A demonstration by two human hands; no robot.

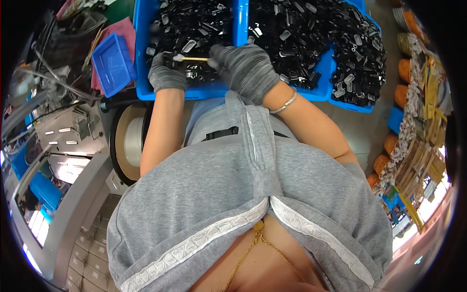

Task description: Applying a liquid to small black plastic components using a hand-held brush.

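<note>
Grey knit gloves cover both my hands over a blue bin (pixel 140 73) heaped with small black plastic parts (pixel 209 29). From the fingers of my right hand (pixel 245 70) a cotton swab (pixel 194 59) points left; its shaft is pale yellow and its tip white. That tip comes right up to the fingertips of my left hand (pixel 167 74). The left fingers are curled closed, and whatever lies in them blends with the dark parts behind. My right fingers are pinched around the swab's right end and slightly blurred.
More blue bins with black parts (pixel 357 53) stand to the right. At the left, an empty blue tray (pixel 113 65) rests on a red cloth (pixel 127 29). A large spool (pixel 131 142) and a grey metal machine frame (pixel 73 214) are by my left arm. Stacked goods (pixel 406 146) line the right side.
</note>
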